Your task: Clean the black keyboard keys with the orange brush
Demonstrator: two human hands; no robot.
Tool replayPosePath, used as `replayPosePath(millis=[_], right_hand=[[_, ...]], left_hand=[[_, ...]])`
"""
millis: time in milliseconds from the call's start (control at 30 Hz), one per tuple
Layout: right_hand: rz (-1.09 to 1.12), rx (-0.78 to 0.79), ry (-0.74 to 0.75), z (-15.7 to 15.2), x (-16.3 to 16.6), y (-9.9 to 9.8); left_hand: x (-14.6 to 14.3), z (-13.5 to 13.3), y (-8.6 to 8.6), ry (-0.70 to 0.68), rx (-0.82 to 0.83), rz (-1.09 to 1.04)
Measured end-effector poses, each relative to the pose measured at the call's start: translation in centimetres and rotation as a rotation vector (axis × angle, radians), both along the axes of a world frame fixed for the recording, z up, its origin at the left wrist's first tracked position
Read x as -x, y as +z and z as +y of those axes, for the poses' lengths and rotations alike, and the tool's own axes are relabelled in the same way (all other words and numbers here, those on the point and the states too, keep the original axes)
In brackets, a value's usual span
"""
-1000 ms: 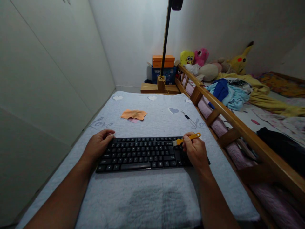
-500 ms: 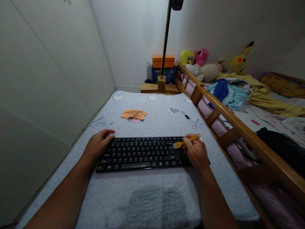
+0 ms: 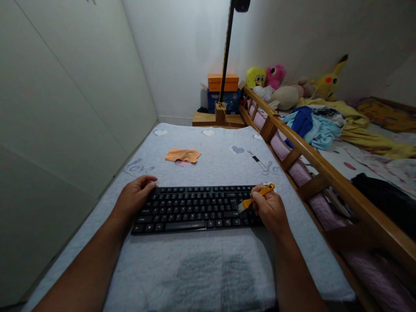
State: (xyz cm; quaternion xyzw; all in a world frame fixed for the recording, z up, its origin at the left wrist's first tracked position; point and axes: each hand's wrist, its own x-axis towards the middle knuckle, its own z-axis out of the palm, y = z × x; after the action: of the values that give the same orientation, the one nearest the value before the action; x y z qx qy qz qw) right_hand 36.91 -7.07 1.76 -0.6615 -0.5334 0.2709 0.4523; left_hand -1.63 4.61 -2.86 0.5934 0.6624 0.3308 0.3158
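Observation:
A black keyboard (image 3: 188, 212) lies flat on the pale quilted cover, its long side facing me. My left hand (image 3: 138, 195) is closed on its left end, thumb at the upper left corner and fingers behind the edge. Pinched in my right hand (image 3: 268, 207) is a small yellow-handled brush (image 3: 248, 203). Its pale bristles touch the keys right of the Enter key area, with the handle slanting up to the right. My right hand and wrist hide part of the number pad.
An orange cloth (image 3: 183, 155) lies beyond the keyboard. Thin metal tweezers-like tool (image 3: 256, 159) rests at the right. A wooden bed rail (image 3: 302, 143) runs along the right side, with clothes and plush toys behind it. A white cabinet wall (image 3: 65, 108) stands left.
My right hand has moved the brush slightly down and to the right over the keys, tilting it more steeply. My left hand and the keyboard have stayed put.

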Motion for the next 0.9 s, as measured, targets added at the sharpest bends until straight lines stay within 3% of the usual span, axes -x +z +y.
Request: replayPosePath(millis=[233,500,700,900], right_hand=[[0.054,0.055,0.072,-0.35,0.02,0.26],[0.128,0.056,0.038,-0.72,-0.21,0.04],[0.128,0.099,0.132,-0.98,-0.32,0.01],[0.125,0.083,0.084,-0.98,-0.22,0.14]], left_hand=[[-0.08,-0.04,0.26,-0.005,0.006,-0.015],[-0.07,0.01,0.33,-0.007,-0.001,0.002],[-0.12,0.02,0.5,-0.011,0.006,0.037],[-0.3,-0.09,0.74,-0.009,0.008,0.017]])
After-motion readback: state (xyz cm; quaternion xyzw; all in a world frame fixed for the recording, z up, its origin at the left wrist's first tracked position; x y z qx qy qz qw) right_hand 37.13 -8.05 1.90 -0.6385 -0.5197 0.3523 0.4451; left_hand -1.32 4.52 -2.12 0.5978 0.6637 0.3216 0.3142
